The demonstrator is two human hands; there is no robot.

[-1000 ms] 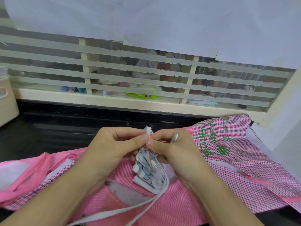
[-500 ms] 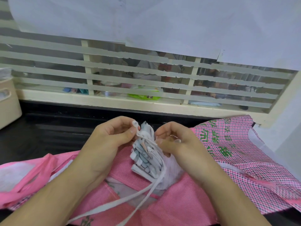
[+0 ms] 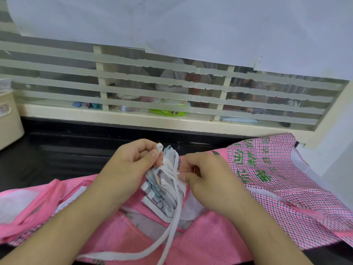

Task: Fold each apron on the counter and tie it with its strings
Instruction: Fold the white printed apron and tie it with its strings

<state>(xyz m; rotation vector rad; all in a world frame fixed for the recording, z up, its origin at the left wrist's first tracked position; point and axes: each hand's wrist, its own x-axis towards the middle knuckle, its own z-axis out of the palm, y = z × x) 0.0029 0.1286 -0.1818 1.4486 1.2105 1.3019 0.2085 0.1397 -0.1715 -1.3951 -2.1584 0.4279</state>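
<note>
Both of my hands work at a small folded apron bundle [image 3: 162,190] held upright just above the counter. My left hand [image 3: 131,165] pinches the end of a white string [image 3: 160,146] between thumb and forefinger at the top of the bundle. My right hand [image 3: 208,175], fingers curled, grips the bundle's right edge, its fingertips pressing the string wraps against the fabric. Two white string tails [image 3: 172,224] hang from the bundle and trail toward me across a pink striped apron [image 3: 200,243], which lies spread flat beneath my forearms. To its right, partly overlapping it, lies a pink checked apron [image 3: 282,188] printed with green characters. At the far left, pink straps and a white lining [image 3: 17,203] lie bunched on the black counter [image 3: 63,150]. A beige container [image 3: 8,121] stands at the counter's left end. Behind the counter runs a cream-framed window with frosted stripes [image 3: 152,88], its upper part covered by white paper sheets [image 3: 191,23].
</note>
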